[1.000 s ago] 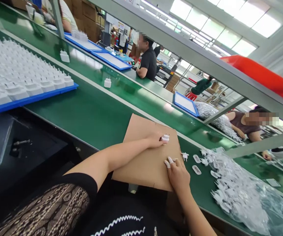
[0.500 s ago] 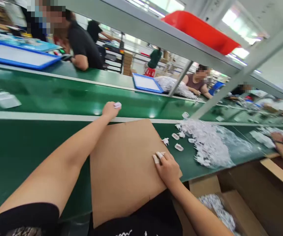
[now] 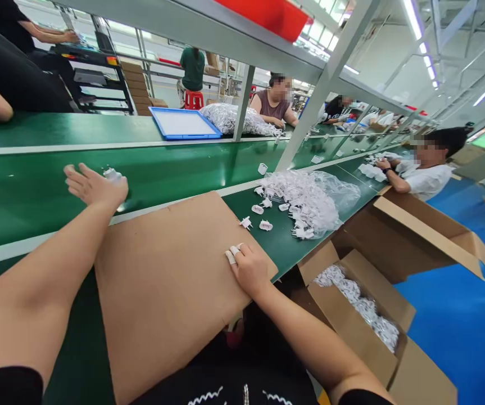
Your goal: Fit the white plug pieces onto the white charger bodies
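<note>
My left hand [image 3: 94, 187] reaches over the green conveyor belt with its fingers spread. A small white plug piece [image 3: 113, 175] lies right beside the thumb; whether they touch is hard to tell. My right hand [image 3: 251, 271] rests on the right part of a flat brown cardboard sheet [image 3: 166, 270], fingers loosely bent with white coverings on some tips. I see nothing held in it. Just beyond that hand, loose white plug pieces [image 3: 266, 225] lie on the green tabletop, and past them a heap of the same pieces [image 3: 305, 197] spills from a clear plastic bag [image 3: 343, 191].
An open carton [image 3: 352, 315] filled with white pieces stands low at right, beside a larger carton [image 3: 427, 230]. A metal post [image 3: 309, 112] rises behind the heap. Across the belt lies a blue-rimmed tray [image 3: 185, 122]. A co-worker [image 3: 427, 169] sits at far right.
My left hand has let go of the white plug piece and spread its fingers over the belt. The view has swung to the right. My right hand stays on the cardboard.
</note>
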### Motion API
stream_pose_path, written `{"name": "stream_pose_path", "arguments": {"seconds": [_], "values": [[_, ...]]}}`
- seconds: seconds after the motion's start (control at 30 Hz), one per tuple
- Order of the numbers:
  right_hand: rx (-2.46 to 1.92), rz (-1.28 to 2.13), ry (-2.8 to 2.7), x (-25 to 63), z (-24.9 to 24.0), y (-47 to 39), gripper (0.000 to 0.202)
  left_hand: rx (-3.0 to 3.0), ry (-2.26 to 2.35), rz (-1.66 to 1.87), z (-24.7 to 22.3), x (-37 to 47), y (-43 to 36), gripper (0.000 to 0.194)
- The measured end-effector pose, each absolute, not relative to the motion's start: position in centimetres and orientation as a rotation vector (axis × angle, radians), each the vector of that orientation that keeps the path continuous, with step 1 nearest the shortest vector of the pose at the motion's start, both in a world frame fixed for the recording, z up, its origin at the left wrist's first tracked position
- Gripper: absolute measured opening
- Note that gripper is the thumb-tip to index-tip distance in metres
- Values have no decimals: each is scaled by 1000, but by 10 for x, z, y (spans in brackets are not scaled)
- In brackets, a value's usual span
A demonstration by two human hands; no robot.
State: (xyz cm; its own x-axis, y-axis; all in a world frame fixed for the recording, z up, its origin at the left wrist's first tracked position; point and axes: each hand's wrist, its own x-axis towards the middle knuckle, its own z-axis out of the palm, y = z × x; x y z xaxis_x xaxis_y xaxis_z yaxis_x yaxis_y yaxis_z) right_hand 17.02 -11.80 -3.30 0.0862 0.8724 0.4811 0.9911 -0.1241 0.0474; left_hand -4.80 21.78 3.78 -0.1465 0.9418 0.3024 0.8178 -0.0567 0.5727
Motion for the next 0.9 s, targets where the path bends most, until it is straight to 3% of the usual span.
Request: {"name": "stream_pose_path", "arguments": {"seconds": [0.1, 0.17, 0.27, 0.43, 0.9], "values": [[-2059, -499, -1855, 174, -32, -120, 27, 2296, 1722, 1053, 41, -40, 168, 86], [-2036, -429, -1862, 180, -28, -125, 26, 2501, 1533, 802, 32, -41, 124, 81], [-1987, -376, -1843, 194, -21, -141, 23, 2606, 1326, 341, 9, -58, 49, 92], [-1918, -354, -1920, 224, -20, -174, 18, 2632, 1376, -26, -20, -95, -42, 94], [-1610, 253, -2165, 226, -13, -203, 24, 2658, 1501, -133, -11, -167, -113, 76]]}}
